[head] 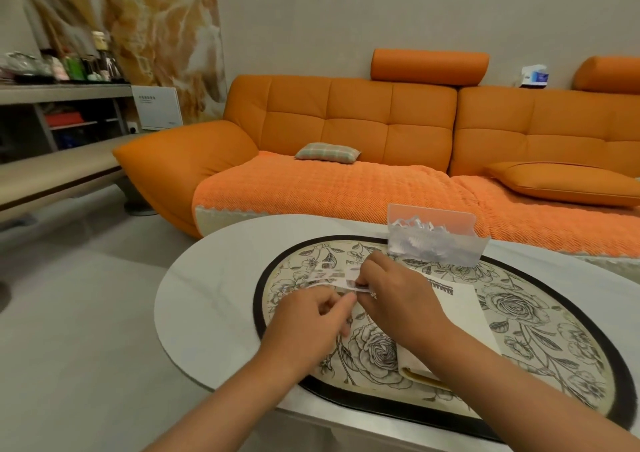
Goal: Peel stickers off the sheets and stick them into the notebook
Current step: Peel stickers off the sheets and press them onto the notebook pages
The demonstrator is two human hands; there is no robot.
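Behind an oval white table (207,296) stood a long orange sofa (346,122). On the table lay a floral mat (536,330) with a dark rim. A cream notebook (460,309) rested on the mat, its long axis running away from the person, partly under the right forearm. A clear box (436,240) of sticker sheets sat at the mat's far edge. Both forearms reached forward and the hands met above the mat. The left hand (308,320), knuckles up and fingers curled, pinched the near edge of a clear sticker sheet (329,275). The right hand (398,292) pinched its right end. The sheet's long axis ran left to right, just left of the notebook.
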